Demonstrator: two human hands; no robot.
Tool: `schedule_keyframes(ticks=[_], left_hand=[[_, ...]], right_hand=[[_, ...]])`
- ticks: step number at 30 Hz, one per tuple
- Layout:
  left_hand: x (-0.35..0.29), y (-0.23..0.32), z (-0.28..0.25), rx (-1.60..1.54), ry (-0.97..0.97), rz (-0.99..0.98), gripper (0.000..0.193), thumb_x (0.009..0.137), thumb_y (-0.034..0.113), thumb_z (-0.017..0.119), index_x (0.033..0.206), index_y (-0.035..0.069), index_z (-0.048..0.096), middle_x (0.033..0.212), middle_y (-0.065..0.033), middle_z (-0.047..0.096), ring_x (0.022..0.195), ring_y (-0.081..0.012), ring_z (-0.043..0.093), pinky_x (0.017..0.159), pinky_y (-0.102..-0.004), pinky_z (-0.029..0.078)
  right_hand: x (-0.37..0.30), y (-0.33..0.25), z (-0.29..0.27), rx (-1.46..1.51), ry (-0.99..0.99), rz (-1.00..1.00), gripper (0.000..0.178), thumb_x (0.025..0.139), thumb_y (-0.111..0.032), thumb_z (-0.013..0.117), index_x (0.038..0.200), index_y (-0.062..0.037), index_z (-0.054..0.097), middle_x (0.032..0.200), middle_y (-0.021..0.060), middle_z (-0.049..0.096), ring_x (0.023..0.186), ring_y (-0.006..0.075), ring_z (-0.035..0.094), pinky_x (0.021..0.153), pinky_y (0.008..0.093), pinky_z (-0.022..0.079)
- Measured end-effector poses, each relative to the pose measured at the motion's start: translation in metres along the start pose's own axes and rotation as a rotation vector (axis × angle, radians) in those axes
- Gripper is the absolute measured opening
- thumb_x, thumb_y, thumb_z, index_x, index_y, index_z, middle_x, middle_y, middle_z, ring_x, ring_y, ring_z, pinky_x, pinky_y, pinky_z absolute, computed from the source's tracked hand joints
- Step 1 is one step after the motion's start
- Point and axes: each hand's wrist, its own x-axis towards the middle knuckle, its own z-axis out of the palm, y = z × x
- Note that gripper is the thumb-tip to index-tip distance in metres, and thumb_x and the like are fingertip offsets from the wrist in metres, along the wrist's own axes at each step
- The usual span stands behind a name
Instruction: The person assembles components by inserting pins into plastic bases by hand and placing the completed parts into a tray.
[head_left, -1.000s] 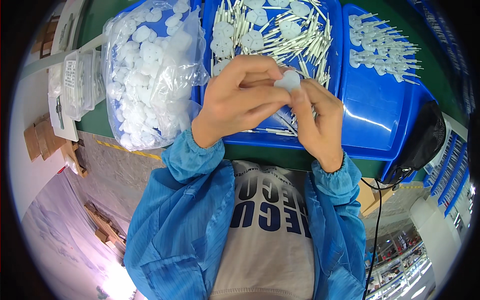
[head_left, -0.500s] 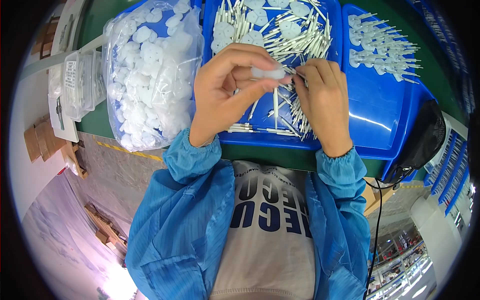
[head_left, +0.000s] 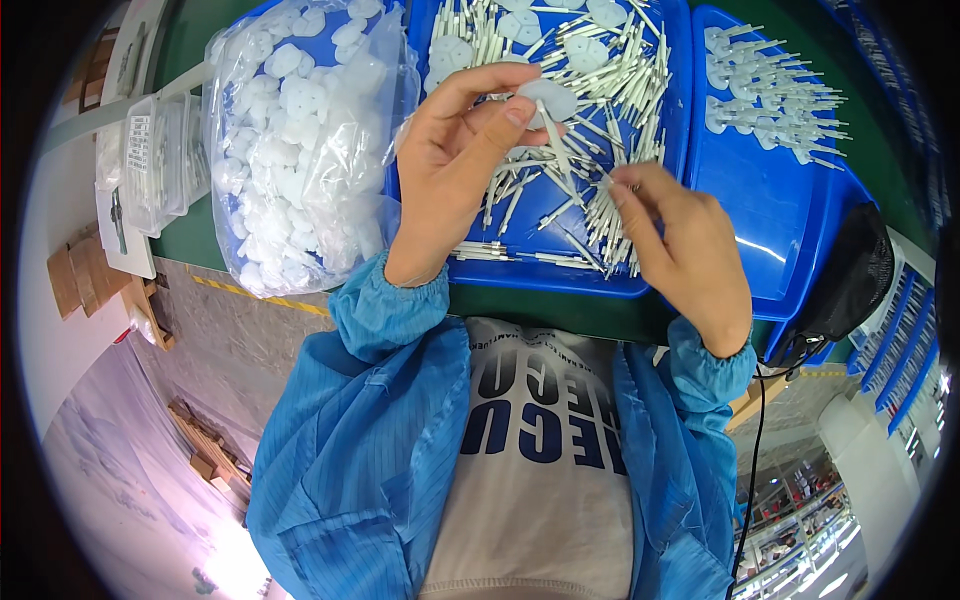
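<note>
My left hand [head_left: 462,160] is closed, thumb and fingers pinching a translucent white plastic disc [head_left: 556,97] above the middle blue tray [head_left: 530,222]. A slim white rod [head_left: 557,152] slants down from the disc towards me. To its right, my right hand [head_left: 688,245] hangs low over loose white rods [head_left: 640,95] in the same tray. Its thumb and forefinger tips are brought together; whatever may be between them is too small to make out. More white discs [head_left: 586,53] lie on the rods at the tray's far side.
At left, a clear plastic bag [head_left: 345,190] full of white discs lies on the green table [head_left: 185,240]. The right blue tray [head_left: 750,225] bears rows of discs with rods attached [head_left: 775,95]. A black mesh pouch [head_left: 850,275] sits beside it. Clear plastic boxes [head_left: 158,165] stand far left.
My right hand has moved right and towards me, away from the disc. My left hand has shifted slightly away from me and tilted the disc, so its face and the rod show.
</note>
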Motion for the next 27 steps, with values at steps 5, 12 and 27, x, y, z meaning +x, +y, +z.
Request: schedule_keyframes(ticks=[5, 12, 27], left_hand=[[-0.003, 0.005, -0.003, -0.036, 0.054, -0.053, 0.028, 0.097, 0.007, 0.064, 0.123, -0.002, 0.061, 0.106, -0.0084, 0.067, 0.084, -0.0126, 0.067, 0.072, -0.0237, 0.055], [0.002, 0.004, 0.0, 0.119, -0.021, -0.046, 0.027, 0.095, 0.004, 0.066, 0.121, -0.003, 0.063, 0.111, -0.009, 0.065, 0.09, -0.0107, 0.065, 0.069, -0.0227, 0.054], [-0.001, -0.003, -0.004, 0.04, -0.083, -0.017, 0.028, 0.097, -0.002, 0.06, 0.124, -0.006, 0.058, 0.125, -0.015, 0.063, 0.106, -0.0197, 0.068, 0.085, -0.0301, 0.06]], right_hand=[[0.013, -0.007, 0.017, -0.253, 0.225, -0.028, 0.01, 0.091, -0.013, 0.066, 0.096, -0.0042, 0.068, 0.075, 0.0116, 0.064, 0.064, 0.0336, 0.064, 0.058, 0.0437, 0.05], [0.027, 0.009, 0.038, -0.401, 0.269, -0.149, 0.012, 0.086, -0.012, 0.069, 0.094, -0.0036, 0.065, 0.079, 0.011, 0.064, 0.068, 0.0314, 0.063, 0.06, 0.0389, 0.052], [0.004, -0.02, 0.04, 0.229, 0.336, -0.093, 0.022, 0.094, -0.003, 0.066, 0.114, 0.0004, 0.058, 0.08, 0.0095, 0.072, 0.073, 0.0097, 0.07, 0.064, 0.0209, 0.052]])
